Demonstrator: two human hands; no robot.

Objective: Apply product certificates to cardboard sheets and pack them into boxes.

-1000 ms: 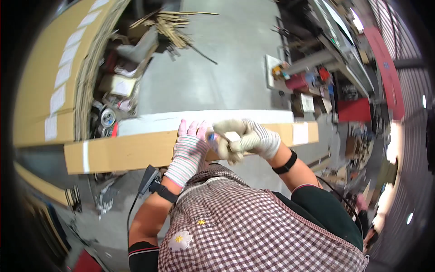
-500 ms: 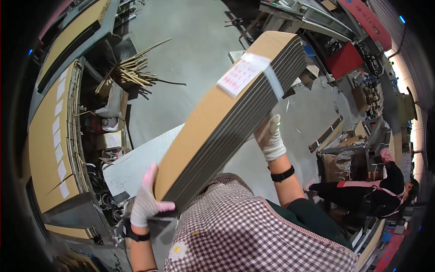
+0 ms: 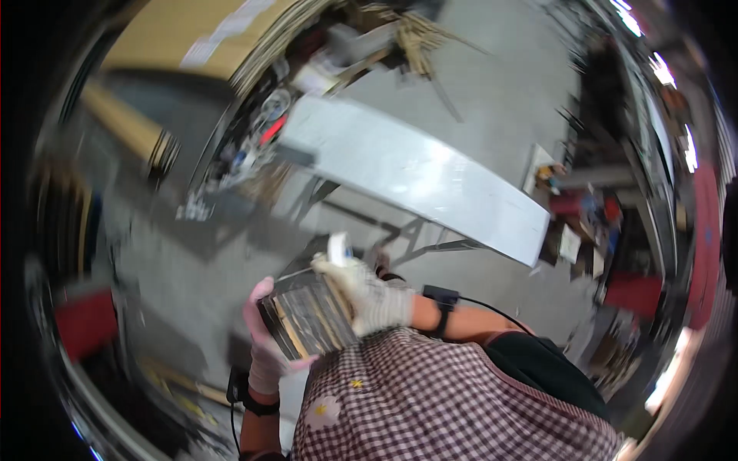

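Close in front of my checked apron, I carry a strapped bundle of long boards point(image 3: 311, 315), seen nearly end-on. Its end shows dark layers with tan ones between them. My left hand point(image 3: 265, 342), in a white glove with pink fingers, holds the left side and lower corner. Against the right side presses my right hand point(image 3: 373, 296), gloved in white, its fingers curled over the top and partly hidden. A small white piece point(image 3: 338, 250) stands up by those fingers; blur hides what it is. Most of the bundle's length is out of sight behind its end.
A long white folding table point(image 3: 415, 165) stands ahead. Tan board stacks point(image 3: 169, 38) lie at the far left, with a shorter board stack point(image 3: 127, 127) nearer. Thin wooden strips point(image 3: 419, 46) sit on the floor beyond. Red boxes point(image 3: 84, 323) are at the left and right.
My view has swung left, bringing the white table across the front. The bundle has turned from lying diagonally to end-on, lower and closer to my body. Both hands still hold it.
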